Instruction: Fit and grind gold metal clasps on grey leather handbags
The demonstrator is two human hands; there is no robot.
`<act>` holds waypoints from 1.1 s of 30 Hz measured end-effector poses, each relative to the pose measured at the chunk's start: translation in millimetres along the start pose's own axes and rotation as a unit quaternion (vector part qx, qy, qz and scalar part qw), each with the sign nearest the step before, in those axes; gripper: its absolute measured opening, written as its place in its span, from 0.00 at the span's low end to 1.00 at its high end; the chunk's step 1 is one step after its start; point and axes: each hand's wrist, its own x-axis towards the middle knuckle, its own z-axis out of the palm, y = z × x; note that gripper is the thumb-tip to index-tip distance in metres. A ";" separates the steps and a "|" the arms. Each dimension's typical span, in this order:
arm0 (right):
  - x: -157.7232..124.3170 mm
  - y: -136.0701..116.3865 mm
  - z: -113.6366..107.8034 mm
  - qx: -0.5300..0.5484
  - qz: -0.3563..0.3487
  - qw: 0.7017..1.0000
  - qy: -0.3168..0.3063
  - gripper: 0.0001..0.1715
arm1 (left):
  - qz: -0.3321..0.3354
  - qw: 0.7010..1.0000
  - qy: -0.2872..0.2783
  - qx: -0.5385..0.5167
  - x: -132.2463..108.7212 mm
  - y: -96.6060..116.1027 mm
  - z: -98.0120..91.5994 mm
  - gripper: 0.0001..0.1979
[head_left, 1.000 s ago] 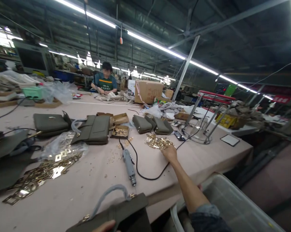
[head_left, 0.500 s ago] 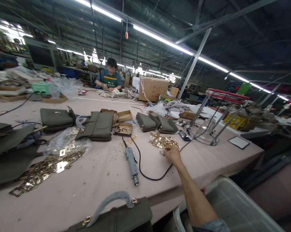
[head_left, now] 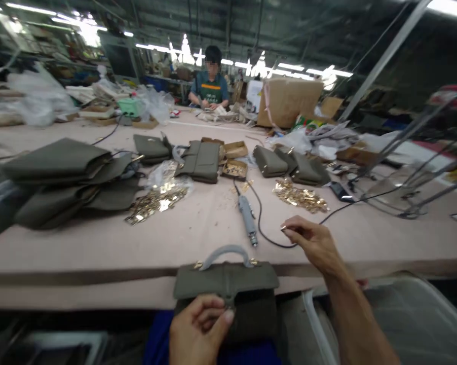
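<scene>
A dark olive handbag point(head_left: 251, 279) with a grey-wrapped handle stands upright at the table's front edge, close to me. My left hand point(head_left: 201, 327) is in front of it, thumb and forefinger pinched at the tab of its flap; a small part there is too blurred to name. Over the table to the right, my right hand point(head_left: 314, 242) pinches a small shiny metal fitting point(head_left: 283, 228). Beyond that hand is a pile of gold-coloured metal fittings point(head_left: 300, 196). A grey electric screwdriver point(head_left: 247, 218) lies between the hands, farther in, with its black cord curving right.
More olive bags point(head_left: 200, 161) lie across the table, with a stack point(head_left: 57, 162) at left. Gold frames point(head_left: 158, 200) spill from a plastic bag. A small box of screws point(head_left: 234, 170) stands mid-table. A co-worker point(head_left: 212, 86) sits opposite. A pale bin point(head_left: 414, 314) is at lower right.
My view has swung left and down. The right hand has come away from the pile towards me with a fitting. My left hand and more of the near handbag have come into view.
</scene>
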 end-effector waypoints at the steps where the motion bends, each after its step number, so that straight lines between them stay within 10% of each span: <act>1: -11.8 -14.2 9.7 0.028 -0.029 0.999 -0.023 0.08 | -0.005 1.000 -0.011 -0.004 -0.6 3.0 0.1 0.19; 11: -67.9 -91.5 75.0 -0.006 -0.092 0.961 -0.262 0.19 | -0.074 0.992 -0.063 -0.080 -3.6 8.7 -4.7 0.22; 16: -74.8 -90.1 89.8 -0.045 -0.061 0.964 -0.253 0.04 | -0.067 0.990 -0.083 -0.094 -5.2 10.6 -8.1 0.23; 33: -78.5 -93.1 112.9 -0.029 -0.049 0.982 -0.180 0.12 | -0.054 0.986 -0.111 -0.114 -6.0 14.7 -11.0 0.20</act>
